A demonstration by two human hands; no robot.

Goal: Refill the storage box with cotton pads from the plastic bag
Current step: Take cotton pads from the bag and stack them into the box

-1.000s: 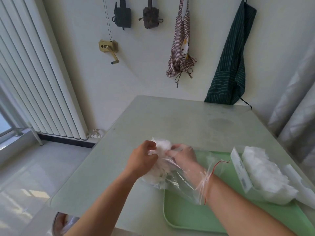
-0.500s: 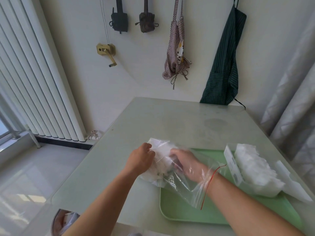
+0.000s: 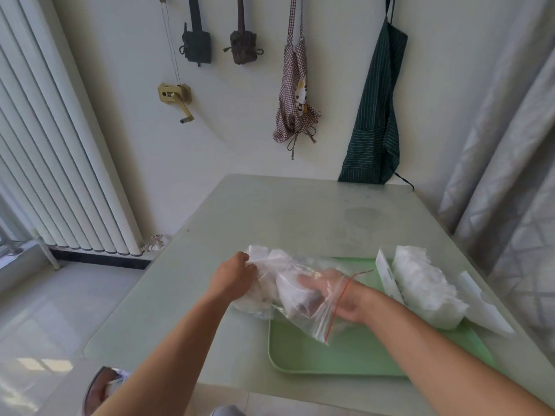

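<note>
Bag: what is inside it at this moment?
White cotton pads and the right hand, reaching in through the bag by its red-lined mouth. Whether its fingers grip any pads cannot be seen through the crumpled plastic.

The clear plastic bag point(image 3: 312, 318) with a red seal lies across the tray's point(image 3: 345, 355) left edge, white cotton pads point(image 3: 289, 294) inside. The clear storage box point(image 3: 386, 276) at right is heaped full.

Your left grip point(image 3: 235, 277) pinches the clear plastic zip bag point(image 3: 312, 322) enclosing your right grip point(image 3: 333, 291). Right of that grip, the clear pad-filled storage box point(image 3: 387, 276) stands on the green plastic tray point(image 3: 345, 352).
</note>
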